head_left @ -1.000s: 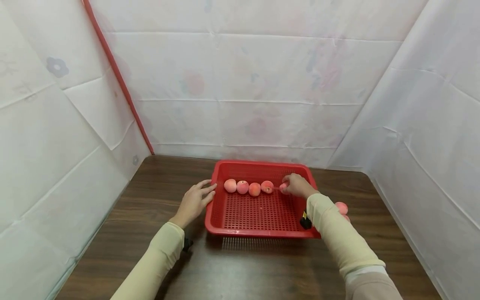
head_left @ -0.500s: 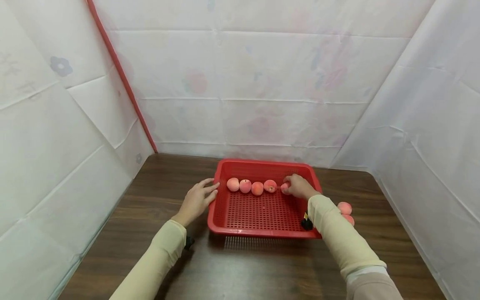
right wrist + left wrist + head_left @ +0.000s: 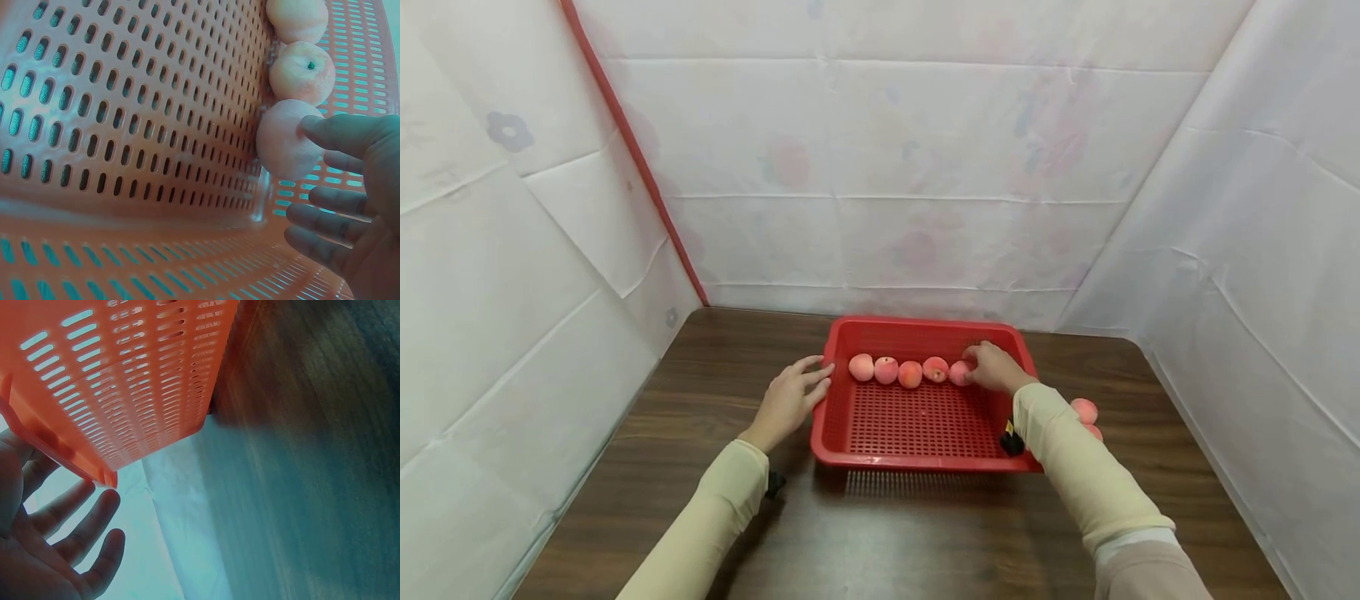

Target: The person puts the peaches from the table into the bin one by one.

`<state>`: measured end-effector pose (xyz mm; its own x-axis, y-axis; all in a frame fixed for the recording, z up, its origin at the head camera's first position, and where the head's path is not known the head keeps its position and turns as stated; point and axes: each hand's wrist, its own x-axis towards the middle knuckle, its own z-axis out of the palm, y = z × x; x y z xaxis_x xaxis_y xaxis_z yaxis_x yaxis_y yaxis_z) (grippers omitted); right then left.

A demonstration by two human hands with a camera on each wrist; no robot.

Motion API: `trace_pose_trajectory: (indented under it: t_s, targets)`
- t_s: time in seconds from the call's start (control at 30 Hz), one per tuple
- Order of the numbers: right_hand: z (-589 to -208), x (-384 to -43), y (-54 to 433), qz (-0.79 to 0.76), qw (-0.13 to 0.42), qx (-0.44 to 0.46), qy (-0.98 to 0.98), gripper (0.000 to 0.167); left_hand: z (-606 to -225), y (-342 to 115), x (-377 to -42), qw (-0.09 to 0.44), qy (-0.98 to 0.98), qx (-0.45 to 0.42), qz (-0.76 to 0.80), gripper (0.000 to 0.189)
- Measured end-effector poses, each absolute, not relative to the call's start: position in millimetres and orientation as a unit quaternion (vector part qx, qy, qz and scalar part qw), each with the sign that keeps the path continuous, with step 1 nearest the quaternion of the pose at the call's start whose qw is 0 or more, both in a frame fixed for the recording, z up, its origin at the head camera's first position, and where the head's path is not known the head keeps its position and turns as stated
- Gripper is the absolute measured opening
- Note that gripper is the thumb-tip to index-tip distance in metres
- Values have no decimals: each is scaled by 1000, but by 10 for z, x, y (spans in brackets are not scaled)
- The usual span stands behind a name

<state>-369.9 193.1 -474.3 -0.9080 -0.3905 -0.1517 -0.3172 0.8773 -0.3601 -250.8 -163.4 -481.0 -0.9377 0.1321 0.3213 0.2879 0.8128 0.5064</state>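
Observation:
A red plastic basket (image 3: 917,462) with slotted walls and floor stands on the wooden table. Inside, several pinkish peaches (image 3: 911,375) form a row along its far side. My right hand (image 3: 996,369) reaches into the basket at the row's right end. In the right wrist view its thumb touches the end peach (image 3: 287,140), while the other fingers spread loosely beside the fruit. That peach sits against its neighbour (image 3: 303,72). My left hand (image 3: 785,406) rests at the basket's left rim (image 3: 59,456), fingers spread and fingertips right at the edge.
Two more peaches (image 3: 1084,410) lie on the table right of the basket, partly behind the right sleeve (image 3: 1067,458). White sheets (image 3: 880,167) enclose the table (image 3: 880,542) at the back and sides. A red strip (image 3: 632,150) runs down the back left corner.
The end peach has moved left against the row, and my right hand has loosened around it, leaving more of the fruit visible. My left hand stays at the rim.

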Motion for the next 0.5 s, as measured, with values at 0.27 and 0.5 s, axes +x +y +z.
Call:
trace_pose_trajectory:
  t_s: [0.27,0.5]
  targets:
    - [-4617,-3693,1974,-159,105,-194,962,41,-4807,-1638,-2517,152,-936,-117,-294,34]
    - [-4458,-3680,2067,-167,91,-189,963,39,-4805,-1633,-2518,148,-937,-116,-294,35]
